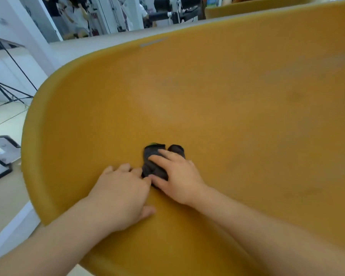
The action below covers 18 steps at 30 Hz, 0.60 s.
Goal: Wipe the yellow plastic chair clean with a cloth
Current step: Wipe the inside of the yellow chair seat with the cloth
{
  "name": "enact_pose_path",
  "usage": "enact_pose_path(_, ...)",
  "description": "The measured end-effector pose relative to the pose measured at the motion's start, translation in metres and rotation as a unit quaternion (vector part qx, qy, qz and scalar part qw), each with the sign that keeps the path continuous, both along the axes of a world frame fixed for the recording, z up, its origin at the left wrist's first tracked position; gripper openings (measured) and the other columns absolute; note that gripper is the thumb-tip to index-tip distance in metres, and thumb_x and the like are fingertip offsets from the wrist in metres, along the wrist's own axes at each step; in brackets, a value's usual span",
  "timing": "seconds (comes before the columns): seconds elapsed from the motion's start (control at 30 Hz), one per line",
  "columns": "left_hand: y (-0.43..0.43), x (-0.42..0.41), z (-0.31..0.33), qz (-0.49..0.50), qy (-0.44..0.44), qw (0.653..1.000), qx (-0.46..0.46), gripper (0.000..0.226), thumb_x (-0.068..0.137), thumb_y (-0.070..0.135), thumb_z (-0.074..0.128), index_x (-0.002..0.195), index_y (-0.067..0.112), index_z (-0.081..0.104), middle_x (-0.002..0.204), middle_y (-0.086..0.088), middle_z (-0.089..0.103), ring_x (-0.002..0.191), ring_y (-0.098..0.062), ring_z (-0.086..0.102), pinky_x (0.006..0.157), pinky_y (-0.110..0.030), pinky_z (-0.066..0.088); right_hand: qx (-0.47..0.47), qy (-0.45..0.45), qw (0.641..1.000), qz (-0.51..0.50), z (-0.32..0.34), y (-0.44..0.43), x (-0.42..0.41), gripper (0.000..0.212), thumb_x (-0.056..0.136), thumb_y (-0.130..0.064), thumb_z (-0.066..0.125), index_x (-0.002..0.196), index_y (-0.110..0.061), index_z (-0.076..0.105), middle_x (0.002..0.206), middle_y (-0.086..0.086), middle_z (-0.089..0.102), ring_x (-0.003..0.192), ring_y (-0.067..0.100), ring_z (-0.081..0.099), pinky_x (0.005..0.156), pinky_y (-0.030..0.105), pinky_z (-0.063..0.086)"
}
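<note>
The yellow plastic chair (217,92) fills most of the head view, its curved shell seen from close up. A small dark grey cloth (154,168) lies bunched on the shell near the lower middle. My right hand (177,176) presses down on the cloth, fingers and thumb spread around it. Just to the left, my left hand (122,194) rests on the chair surface with its fingers curled, fingertips touching the cloth's left edge. Most of the cloth is hidden under my right hand.
A black tripod stand (6,90) stands on the pale floor at the left. A flat grey device (2,154) lies on the floor below it. A second yellow chair edge (247,6) shows at the top right. People and equipment stand in the background.
</note>
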<state>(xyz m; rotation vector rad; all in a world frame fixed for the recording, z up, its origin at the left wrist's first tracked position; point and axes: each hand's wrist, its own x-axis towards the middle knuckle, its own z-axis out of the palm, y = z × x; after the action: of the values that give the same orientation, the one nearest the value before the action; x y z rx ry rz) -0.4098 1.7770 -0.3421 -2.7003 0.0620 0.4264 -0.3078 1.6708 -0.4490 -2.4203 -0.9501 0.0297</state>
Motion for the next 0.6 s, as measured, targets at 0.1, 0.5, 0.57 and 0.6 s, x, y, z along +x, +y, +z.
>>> enact_pose_path(0.1,-0.02,0.014,-0.009,0.019,0.107,0.994,-0.009,0.061,0.083,0.072,0.045,0.133,0.038,0.038,0.137,0.001,0.043,0.129,-0.028,0.037,0.101,-0.049,0.037,-0.051,-0.006,0.995,0.085,0.003,-0.05,-0.015,0.052,0.096,-0.051,0.047,0.145,-0.044,0.034,0.16,-0.011,0.022,0.148,0.011,0.016,0.108,0.044,0.03)
enact_pose_path(0.5,-0.054,0.03,-0.029,0.033,0.177,0.983,0.026,0.086,0.077,0.075,0.05,0.143,0.023,0.027,0.137,-0.013,0.035,0.122,-0.039,0.043,0.098,-0.052,0.044,-0.168,0.009,0.983,-0.073,-0.005,-0.081,-0.021,0.049,0.096,-0.051,0.041,0.143,-0.035,0.038,0.158,0.002,0.028,0.144,0.024,0.027,0.108,0.048,0.036)
enact_pose_path(0.57,-0.057,0.034,-0.031,0.023,0.177,0.983,0.033,0.088,0.077,0.077,0.048,0.142,0.02,0.029,0.136,-0.013,0.037,0.12,-0.036,0.046,0.098,-0.05,0.044,-0.143,0.022,0.989,-0.017,0.002,-0.072,-0.034,0.051,0.097,-0.05,0.041,0.146,-0.04,0.032,0.162,-0.004,0.02,0.148,0.019,0.018,0.112,0.049,0.028)
enact_pose_path(0.6,-0.06,0.037,-0.03,0.015,0.182,0.982,0.039,0.088,0.078,0.078,0.045,0.141,0.018,0.031,0.137,-0.013,0.037,0.12,-0.035,0.047,0.099,-0.048,0.044,-0.145,0.027,0.989,-0.013,0.004,-0.087,-0.031,0.05,0.098,-0.05,0.041,0.146,-0.042,0.031,0.162,-0.007,0.019,0.148,0.017,0.017,0.113,0.049,0.026)
